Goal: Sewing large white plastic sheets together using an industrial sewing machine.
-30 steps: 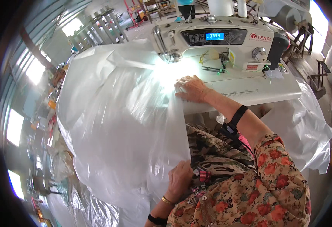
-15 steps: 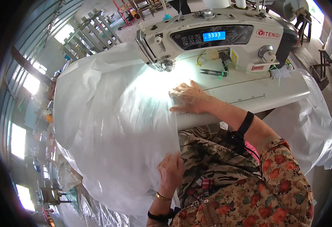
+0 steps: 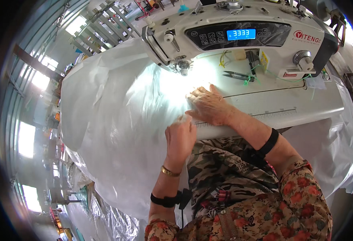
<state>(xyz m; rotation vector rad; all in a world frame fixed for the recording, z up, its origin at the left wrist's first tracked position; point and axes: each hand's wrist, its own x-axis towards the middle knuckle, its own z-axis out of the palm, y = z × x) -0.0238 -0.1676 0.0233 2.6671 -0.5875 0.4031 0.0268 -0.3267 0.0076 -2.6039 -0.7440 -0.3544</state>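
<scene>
A large sheet of whitish, see-through plastic film (image 3: 112,124) spreads under the lit needle end of a white sewing machine (image 3: 224,18) and hangs down at my left. My left hand (image 3: 180,138) is closed, its fingers pinched on the near right edge of the film, close to my right fingertips. Flat on the film's edge and the machine bed, my right hand (image 3: 212,105) lies with its fingers stretched toward the needle area. Strong glare there hides the needle and the presser foot.
Dark thread snips (image 3: 239,75) with green string lie on the bed beneath the machine arm. A ruler scale (image 3: 273,113) runs along the bed's near edge. More film (image 3: 321,144) hangs at the right. A grey metal rack (image 3: 104,30) stands behind, at the far left.
My left hand has moved up and away from me along the film's edge, to beside my right hand. The right hand stays flat near the needle. The whole view has shifted slightly.
</scene>
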